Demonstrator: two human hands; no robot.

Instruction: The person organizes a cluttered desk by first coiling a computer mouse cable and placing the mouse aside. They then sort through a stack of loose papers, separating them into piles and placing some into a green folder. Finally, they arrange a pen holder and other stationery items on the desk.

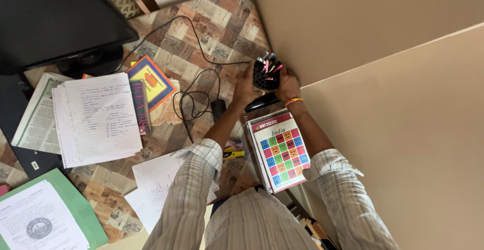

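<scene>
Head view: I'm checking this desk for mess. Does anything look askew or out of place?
Nothing is spilled. The papers lie fanned and crooked over the books, a black cable tangles in loops mid-desk, and both hands, left and right, hold the pen holder at the wall corner.

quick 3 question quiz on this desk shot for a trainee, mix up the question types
1. True or false: both hands grip the black pen holder near the wall.
2. Multiple choice: what lies between the person's forearms? A) a book with a grid of coloured squares B) a keyboard C) a mug
3. Short answer: what does the right hand wear at the wrist?

Key
1. True: the left hand and the right hand close on its two sides.
2. A: the book tops a stack at the table's near edge.
3. An orange and yellow band.
</scene>
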